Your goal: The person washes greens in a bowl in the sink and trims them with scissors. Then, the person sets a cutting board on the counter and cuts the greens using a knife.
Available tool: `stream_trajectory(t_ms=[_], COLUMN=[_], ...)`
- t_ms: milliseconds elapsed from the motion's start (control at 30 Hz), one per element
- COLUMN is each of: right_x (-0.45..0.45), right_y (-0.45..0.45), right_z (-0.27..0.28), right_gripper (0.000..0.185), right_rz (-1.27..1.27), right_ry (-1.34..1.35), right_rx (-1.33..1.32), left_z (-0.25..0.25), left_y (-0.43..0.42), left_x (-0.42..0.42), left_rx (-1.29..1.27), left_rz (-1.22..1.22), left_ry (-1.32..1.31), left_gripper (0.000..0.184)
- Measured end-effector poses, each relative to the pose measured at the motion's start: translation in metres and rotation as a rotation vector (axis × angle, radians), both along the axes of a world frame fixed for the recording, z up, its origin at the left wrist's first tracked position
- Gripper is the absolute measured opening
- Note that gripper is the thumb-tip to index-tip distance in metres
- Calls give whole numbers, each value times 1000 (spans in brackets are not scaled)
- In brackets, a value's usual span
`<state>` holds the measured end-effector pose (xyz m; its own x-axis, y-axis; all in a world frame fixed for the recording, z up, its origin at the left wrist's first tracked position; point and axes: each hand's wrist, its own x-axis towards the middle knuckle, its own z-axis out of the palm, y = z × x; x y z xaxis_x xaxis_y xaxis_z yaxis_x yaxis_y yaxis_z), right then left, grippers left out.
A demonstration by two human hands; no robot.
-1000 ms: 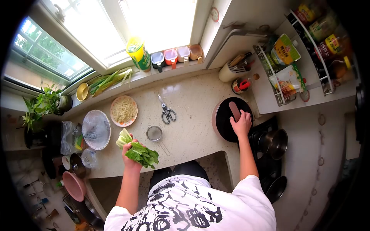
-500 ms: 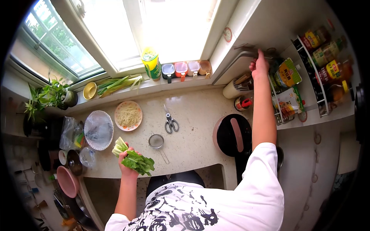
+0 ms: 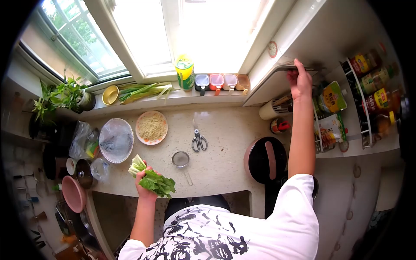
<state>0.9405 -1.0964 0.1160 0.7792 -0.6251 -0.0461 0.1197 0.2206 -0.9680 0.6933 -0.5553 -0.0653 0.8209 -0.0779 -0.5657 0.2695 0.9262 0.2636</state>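
I have my left hand closed around the leafy greens, pale stems above the fingers; my right hand is well apart from it, raised beside the upright board, though I cannot tell whether it grips anything; the strainer and scissors lie between my hands, nearer the left.

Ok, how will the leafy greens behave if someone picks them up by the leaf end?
Probably floppy there: the leafy greens spread loose, thin leaves beyond the left hand. The pale stalks look straighter, so likely stiffer. Likely light too, since one hand holds up the whole bunch; the thin leaves could tear if pinched hard.
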Motion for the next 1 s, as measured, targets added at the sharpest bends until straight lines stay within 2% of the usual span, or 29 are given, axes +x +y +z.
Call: stream_trajectory(t_ms=[233, 367, 433, 500, 567, 600, 733, 833, 1000], right_x=[-50, -100, -123, -150, -172, -182, -230, -266, -314], right_y=[66, 123, 157, 156, 173, 191, 257, 293, 376], right_z=[46, 78, 88, 92, 99, 104, 94, 66, 23], right_gripper=[19, 30, 31, 32, 35, 35, 33, 35, 34], right_rz=[230, 174, 113, 321, 413, 361, 643, 776, 733], right_ry=[-131, -9, -69, -25, 10, 30, 2, 53, 108], right_rx=[-9, -118, -108, -47, -1, 34, 95, 17, 22], left_z=[9, 8, 8, 10, 8, 5, -13, -23, -39], left_y=[17, 40, 51, 66, 83, 93, 144, 186, 265], left_x=[-10, -28, -37, -47, -57, -63, -88, -105, -139], left_rx=[15, 40, 59, 69, 54, 28, -22, -24, -30], left_rz=[113, 173, 182, 192, 204, 220, 231, 205, 86], left_ry=[-2, -20, -28, -38, -58, -71, -111, -78, -81], left_gripper=[47, 46, 44, 44, 44, 45, 46, 46, 43])
